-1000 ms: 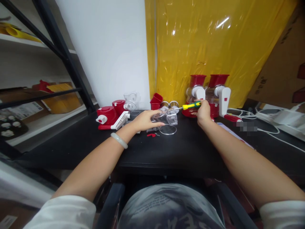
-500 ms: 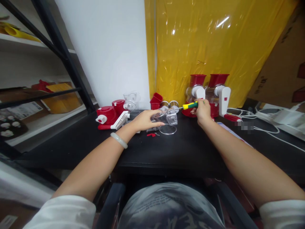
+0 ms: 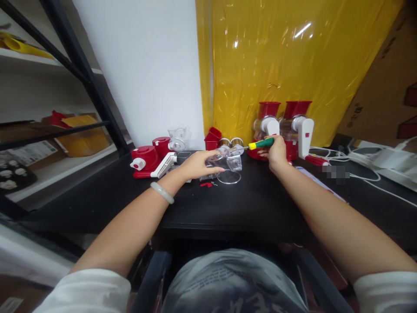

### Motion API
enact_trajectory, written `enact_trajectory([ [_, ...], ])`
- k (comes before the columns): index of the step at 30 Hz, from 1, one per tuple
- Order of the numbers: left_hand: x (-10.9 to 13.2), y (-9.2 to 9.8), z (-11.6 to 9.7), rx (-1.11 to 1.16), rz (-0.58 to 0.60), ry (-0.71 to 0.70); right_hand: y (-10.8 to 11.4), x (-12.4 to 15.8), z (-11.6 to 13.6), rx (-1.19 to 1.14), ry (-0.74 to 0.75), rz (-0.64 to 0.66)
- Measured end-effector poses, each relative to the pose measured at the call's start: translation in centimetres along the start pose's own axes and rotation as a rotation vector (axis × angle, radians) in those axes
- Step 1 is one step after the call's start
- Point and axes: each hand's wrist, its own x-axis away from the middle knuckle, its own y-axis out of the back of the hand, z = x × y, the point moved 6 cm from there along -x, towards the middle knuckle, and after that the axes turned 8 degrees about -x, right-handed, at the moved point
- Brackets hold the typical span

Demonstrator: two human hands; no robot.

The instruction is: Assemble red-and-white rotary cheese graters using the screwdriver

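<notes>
My left hand (image 3: 202,164) grips a clear plastic housing (image 3: 233,162) that lies on its side on the black table. The fingers of my right hand (image 3: 276,152) are closed round the green end of a yellow-and-green screwdriver (image 3: 257,144). Its metal shaft points left, with the tip at the upper part of the housing; exactly where it touches is too small to tell. Small red pieces (image 3: 206,185) and tiny metal bits lie just in front of the housing.
Two red-and-white rotary graters (image 3: 299,130) stand behind my right hand. Red bases (image 3: 145,158) and a clear part (image 3: 178,138) are at the left. A red hopper (image 3: 213,138) and two metal drums stand at the back. White cables (image 3: 368,174) run along the right.
The screwdriver's handle has shifted slightly and the fingers of my right hand have moved a little on it. My left hand keeps its hold on the housing.
</notes>
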Motion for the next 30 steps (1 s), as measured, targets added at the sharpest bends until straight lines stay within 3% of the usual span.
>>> enact_trajectory([
  [13, -0.02, 0.03, -0.05, 0.005, 0.012, 0.006, -0.24, -0.18, -0.18, -0.028, -0.005, 0.014],
  [21, -0.09, -0.11, 0.07, 0.019, 0.011, 0.006, -0.15, -0.36, 0.11, 0.037, 0.087, 0.027],
  [30, -0.06, 0.04, -0.1, 0.013, 0.011, 0.018, -0.24, -0.04, -0.23, -0.036, -0.037, 0.003],
])
